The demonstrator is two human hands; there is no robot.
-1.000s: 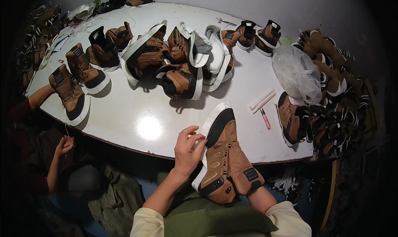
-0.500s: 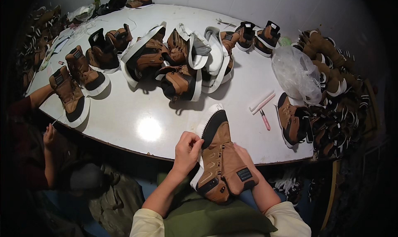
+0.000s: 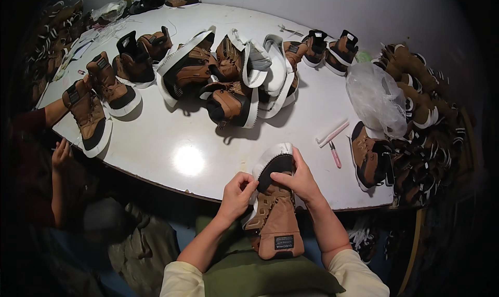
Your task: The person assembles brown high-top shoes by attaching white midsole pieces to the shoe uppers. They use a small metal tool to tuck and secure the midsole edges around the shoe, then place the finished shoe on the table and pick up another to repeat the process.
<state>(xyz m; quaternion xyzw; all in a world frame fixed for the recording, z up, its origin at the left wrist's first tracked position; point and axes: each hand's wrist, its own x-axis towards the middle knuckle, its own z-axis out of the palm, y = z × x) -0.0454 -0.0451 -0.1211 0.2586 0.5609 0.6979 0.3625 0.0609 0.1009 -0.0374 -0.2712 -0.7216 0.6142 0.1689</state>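
A brown shoe with a black toe and a white stitched sole edge lies over my lap at the table's edge, toe pointing away from me, tongue toward me. My right hand grips its toe, thumb on the black upper, fingers round the sole's right side. At the left side of the toe, my left hand is closed in a pinch against the white edge. What its fingertips hold is too small to make out. The shoe's heel and underside are hidden.
More brown shoes stand mid-table on the white table. Pink-handled snips and a pale pink stick-like item lie to the right, near a plastic bag and piled uppers. A co-worker's hand is at left.
My right hand has come from behind the shoe to grip its toe. The shoe has turned more upright, tongue now toward me. My left hand remains pinched beside the toe.
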